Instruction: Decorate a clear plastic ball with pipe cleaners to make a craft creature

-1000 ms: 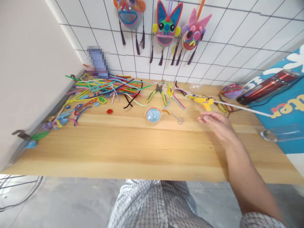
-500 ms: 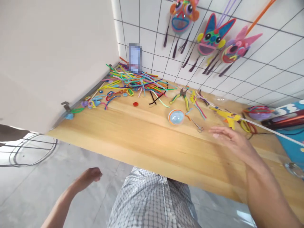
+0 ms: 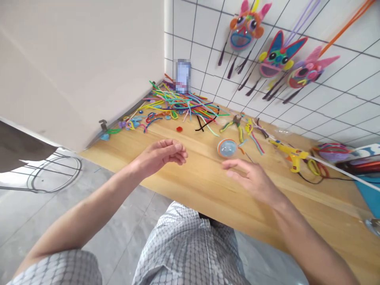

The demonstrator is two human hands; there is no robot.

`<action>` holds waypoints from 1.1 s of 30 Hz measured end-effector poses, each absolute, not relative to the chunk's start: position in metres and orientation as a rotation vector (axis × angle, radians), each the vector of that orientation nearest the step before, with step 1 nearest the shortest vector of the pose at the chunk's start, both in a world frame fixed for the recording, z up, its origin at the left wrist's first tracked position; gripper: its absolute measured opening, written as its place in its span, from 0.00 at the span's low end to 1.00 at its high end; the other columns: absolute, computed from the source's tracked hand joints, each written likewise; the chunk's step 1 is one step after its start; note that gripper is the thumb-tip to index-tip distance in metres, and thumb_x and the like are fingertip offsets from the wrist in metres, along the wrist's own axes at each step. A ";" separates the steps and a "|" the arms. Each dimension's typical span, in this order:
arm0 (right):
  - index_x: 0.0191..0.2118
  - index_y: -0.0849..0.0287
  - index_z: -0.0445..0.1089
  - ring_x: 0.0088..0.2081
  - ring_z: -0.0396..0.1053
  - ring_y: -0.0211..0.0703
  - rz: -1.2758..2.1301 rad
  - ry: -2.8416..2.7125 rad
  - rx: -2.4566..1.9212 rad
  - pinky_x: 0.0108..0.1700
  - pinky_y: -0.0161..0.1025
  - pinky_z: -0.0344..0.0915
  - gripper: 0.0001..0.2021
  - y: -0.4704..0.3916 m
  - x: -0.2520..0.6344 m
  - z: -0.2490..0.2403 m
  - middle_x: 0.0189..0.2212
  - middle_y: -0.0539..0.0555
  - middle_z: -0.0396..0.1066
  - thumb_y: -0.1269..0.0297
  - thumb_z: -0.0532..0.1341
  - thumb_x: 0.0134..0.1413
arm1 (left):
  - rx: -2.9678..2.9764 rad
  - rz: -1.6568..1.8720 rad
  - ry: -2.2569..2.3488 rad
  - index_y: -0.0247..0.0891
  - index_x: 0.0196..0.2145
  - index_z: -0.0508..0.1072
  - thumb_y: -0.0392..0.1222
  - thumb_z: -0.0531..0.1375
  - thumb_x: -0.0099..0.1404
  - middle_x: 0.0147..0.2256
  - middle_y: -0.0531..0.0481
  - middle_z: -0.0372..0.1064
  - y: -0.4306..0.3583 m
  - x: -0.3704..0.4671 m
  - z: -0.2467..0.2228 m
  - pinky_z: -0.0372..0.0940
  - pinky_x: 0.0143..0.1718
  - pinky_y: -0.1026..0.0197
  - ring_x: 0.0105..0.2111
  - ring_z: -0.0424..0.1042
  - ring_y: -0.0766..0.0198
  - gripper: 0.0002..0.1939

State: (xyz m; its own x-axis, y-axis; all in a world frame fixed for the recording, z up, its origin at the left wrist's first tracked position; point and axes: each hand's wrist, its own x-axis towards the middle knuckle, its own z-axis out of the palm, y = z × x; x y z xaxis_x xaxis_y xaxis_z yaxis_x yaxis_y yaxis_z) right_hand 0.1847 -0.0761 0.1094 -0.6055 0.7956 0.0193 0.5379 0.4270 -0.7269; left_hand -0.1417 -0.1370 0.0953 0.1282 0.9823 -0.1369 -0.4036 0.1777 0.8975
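Note:
My left hand hovers above the table's front half, its fingers loosely curled and slightly apart, with nothing visible in it. To its right, my right hand reaches in with index finger and thumb apart, also holding nothing. Just beyond the right fingertips sits a clear plastic half-dome with an orange and white rim. The scissors beside it are mostly covered by my right hand. Behind the dome lie green-and-yellow pliers and a twisted yellow pipe cleaner. A small red disc rests beyond my left hand.
A pile of colourful pipe cleaners lies at the back, below a propped phone. On the right are a yellow glue gun and a coloured bowl-like piece. Decorated masks hang on the tiled wall. A white panel borders the left.
My left hand has risen from beside the table to over its surface. My right hand has moved left, from near the glue gun to the front of the dome. The view has shifted slightly.

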 end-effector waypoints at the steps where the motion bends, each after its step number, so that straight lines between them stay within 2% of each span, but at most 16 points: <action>1: 0.48 0.49 0.80 0.50 0.82 0.52 0.993 -2.349 -1.106 0.42 0.42 0.80 0.10 -0.078 0.180 0.108 0.48 0.53 0.85 0.56 0.66 0.65 | 0.818 1.185 0.876 0.33 0.36 0.82 0.47 0.73 0.66 0.34 0.48 0.83 -0.130 -0.137 0.093 0.74 0.38 0.61 0.32 0.81 0.63 0.12; 7: 0.48 0.49 0.79 0.48 0.83 0.50 0.964 -2.363 -1.040 0.42 0.42 0.81 0.08 -0.075 0.172 0.099 0.46 0.52 0.85 0.59 0.65 0.66 | 0.785 1.094 0.750 0.30 0.41 0.84 0.50 0.73 0.65 0.39 0.38 0.84 -0.106 -0.126 0.079 0.77 0.38 0.60 0.34 0.83 0.58 0.18; 11: 0.46 0.49 0.79 0.46 0.83 0.50 0.951 -2.346 -1.038 0.43 0.43 0.81 0.07 -0.068 0.175 0.093 0.44 0.52 0.85 0.59 0.65 0.65 | 0.766 1.046 0.667 0.32 0.36 0.81 0.52 0.71 0.68 0.33 0.42 0.81 -0.101 -0.120 0.079 0.75 0.33 0.62 0.31 0.82 0.60 0.17; 15: 0.45 0.49 0.79 0.47 0.84 0.51 0.961 -2.331 -1.051 0.43 0.43 0.81 0.07 -0.066 0.180 0.088 0.44 0.52 0.86 0.60 0.65 0.65 | 0.716 1.033 0.592 0.34 0.30 0.77 0.49 0.73 0.66 0.26 0.50 0.75 -0.100 -0.107 0.087 0.70 0.27 0.65 0.24 0.75 0.66 0.16; 19: 0.44 0.50 0.80 0.47 0.84 0.52 0.972 -2.281 -1.038 0.47 0.45 0.82 0.07 -0.065 0.183 0.086 0.44 0.53 0.86 0.59 0.65 0.65 | 0.686 1.029 0.550 0.33 0.32 0.78 0.45 0.75 0.64 0.28 0.51 0.74 -0.098 -0.089 0.092 0.69 0.27 0.67 0.24 0.74 0.68 0.14; 26: 0.45 0.50 0.81 0.47 0.84 0.51 0.958 -2.190 -1.025 0.50 0.46 0.81 0.07 -0.064 0.191 0.083 0.44 0.52 0.86 0.60 0.65 0.65 | 0.727 0.988 0.544 0.33 0.33 0.79 0.46 0.78 0.61 0.29 0.51 0.76 -0.088 -0.058 0.091 0.69 0.28 0.67 0.25 0.74 0.69 0.15; 33: 0.45 0.49 0.81 0.45 0.84 0.50 0.996 -2.098 -1.047 0.48 0.45 0.81 0.08 -0.061 0.198 0.081 0.43 0.52 0.86 0.59 0.65 0.65 | 0.738 0.995 0.567 0.35 0.37 0.82 0.45 0.78 0.60 0.33 0.49 0.81 -0.082 -0.041 0.085 0.71 0.30 0.67 0.26 0.77 0.69 0.14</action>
